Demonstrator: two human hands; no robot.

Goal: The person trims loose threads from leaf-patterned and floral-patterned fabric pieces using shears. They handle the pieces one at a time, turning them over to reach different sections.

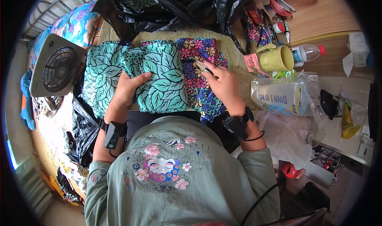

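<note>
Shirt point(175, 174); snips point(202, 66) between right fingers point(213, 71) (pinched)

Just the one view here, head-mounted, tipped steeply down past the person's own shirt point(171, 166) onto the table point(199, 32), sitting close above left hand point(129, 87) and right hand point(225, 83); fisheye circle, black corners, and the rim seems stretched, so edges read poorly

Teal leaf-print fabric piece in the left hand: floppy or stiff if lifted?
Probably floppy: the teal leaf-print fabric piece wrinkles and bends where the left hand grips it. Likely light, since it looks like thin cloth. Unlikely to roll, as it lies flat.
</note>
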